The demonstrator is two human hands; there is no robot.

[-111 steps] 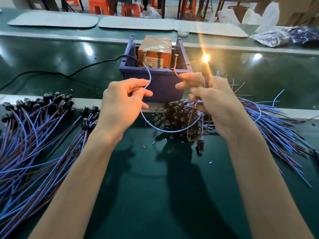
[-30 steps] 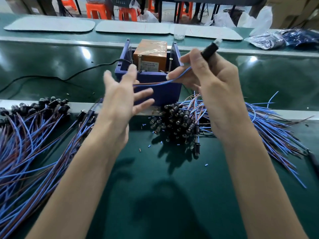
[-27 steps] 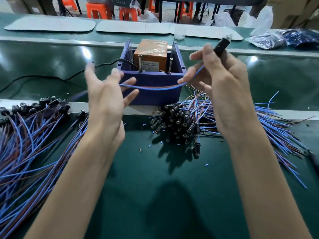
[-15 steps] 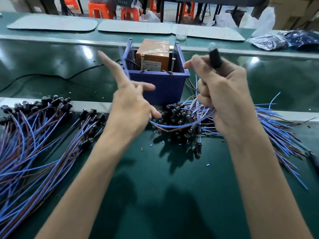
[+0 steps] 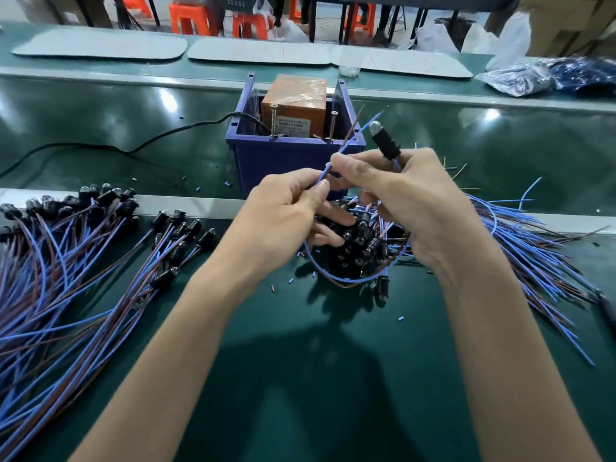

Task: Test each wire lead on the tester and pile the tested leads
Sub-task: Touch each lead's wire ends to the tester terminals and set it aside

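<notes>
Head view: left hand [image 5: 283, 221] brought in from the open spread of half a second ago, fingers [image 5: 313, 191] now pinching lead [image 5: 383, 141] by its free ends. Right hand [image 5: 410, 208] gripping lamp end, before tester [image 5: 286, 161]. Judged light, limp and springy; best held near tips.

conveyor belt [image 5: 83, 121]: glossy dark green; mirror-like highlights
bench top [image 5: 316, 378]: matt green; smooth
bin [image 5: 286, 165]: blue plastic; dull sheen
tester [image 5: 295, 95]: orange casing under wrinkled, glossy clear film; bare metal screws [image 5: 273, 121]
held lead [image 5: 385, 143]: smooth plastic insulation; matt black plastic holder; glassy bulb tip
bags [image 5: 516, 81]: crinkled, shiny plastic
</notes>
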